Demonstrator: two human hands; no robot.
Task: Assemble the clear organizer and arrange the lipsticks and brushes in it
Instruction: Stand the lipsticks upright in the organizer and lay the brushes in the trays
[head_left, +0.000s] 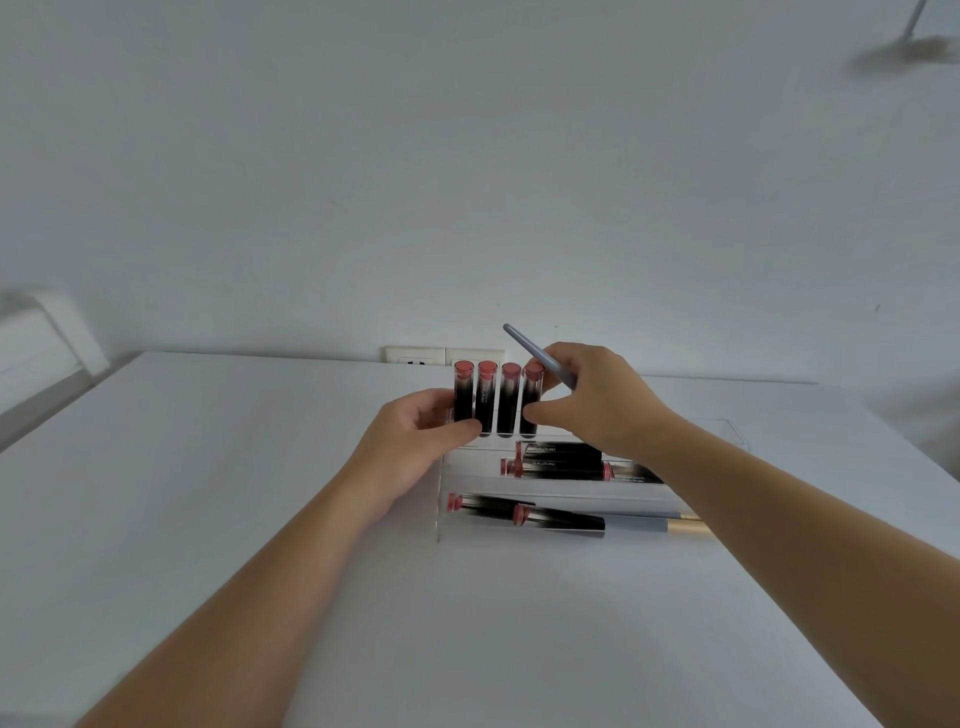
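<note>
A clear stepped organizer stands on the white table. Several black lipsticks with pink caps stand upright in its back row. More lipsticks lie flat on the middle step, and others lie on the front step. A grey brush with a gold ferrule lies at the front right. My left hand grips the leftmost upright lipstick and the organizer's left side. My right hand holds a grey brush by its handle, the handle end pointing up and left, while its thumb touches the rightmost upright lipstick.
A wall socket plate sits behind the table's back edge. A loose clear acrylic panel lies on the table at the right. The white wall rises just behind the organizer.
</note>
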